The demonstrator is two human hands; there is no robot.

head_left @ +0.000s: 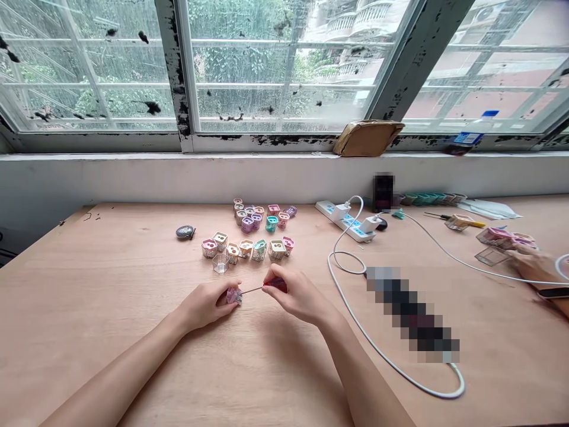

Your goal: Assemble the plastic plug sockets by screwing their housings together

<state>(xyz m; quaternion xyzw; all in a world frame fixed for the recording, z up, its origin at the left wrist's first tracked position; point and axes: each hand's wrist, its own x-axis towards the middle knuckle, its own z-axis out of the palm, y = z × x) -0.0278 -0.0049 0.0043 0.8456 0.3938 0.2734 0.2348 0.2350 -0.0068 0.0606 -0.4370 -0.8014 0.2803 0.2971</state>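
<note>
My left hand point(207, 303) rests on the wooden table point(133, 356) and pinches a small pink and clear plastic piece point(234, 295). My right hand point(297, 294) is closed round the dark red handle of a thin screwdriver point(267, 287), whose metal tip touches the piece. Just beyond my hands lies a row of small coloured plastic pieces point(249, 247), with a clear empty one point(220, 263) in front. A second cluster of the coloured pieces point(262, 217) sits farther back.
A white power strip point(344, 220) with chargers and a looping white cable point(355, 320) lies to the right. Another person's hand point(533, 264) works at the far right near pink pieces point(504, 236). A dark oval object point(185, 232), a yellow-handled tool point(462, 220) and a brown parcel point(367, 137) are in view.
</note>
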